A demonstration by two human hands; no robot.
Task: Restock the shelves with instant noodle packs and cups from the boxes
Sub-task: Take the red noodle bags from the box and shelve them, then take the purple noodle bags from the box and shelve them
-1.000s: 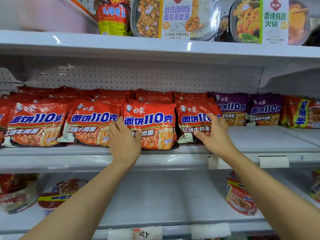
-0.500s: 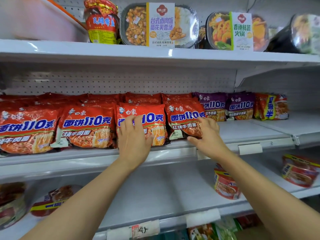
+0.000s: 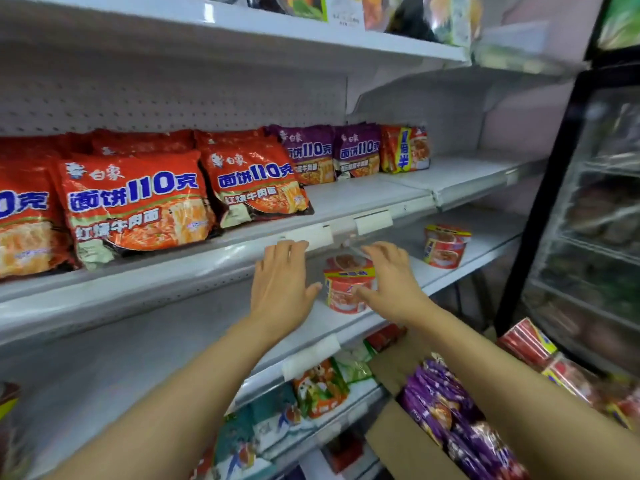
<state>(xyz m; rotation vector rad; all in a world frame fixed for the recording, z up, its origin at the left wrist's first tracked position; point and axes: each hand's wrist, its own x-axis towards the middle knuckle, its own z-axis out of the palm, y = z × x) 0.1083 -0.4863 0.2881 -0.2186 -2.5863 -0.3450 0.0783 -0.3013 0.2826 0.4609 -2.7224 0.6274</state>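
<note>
Reaching for the noodle cup works best if both hands, the left hand and right hand, now spread with nothing held, cradle its sides evenly.

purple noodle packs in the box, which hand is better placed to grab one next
Right. The box of purple packs lies under the right hand; the left hand would have to cross over. Both are open.
</note>
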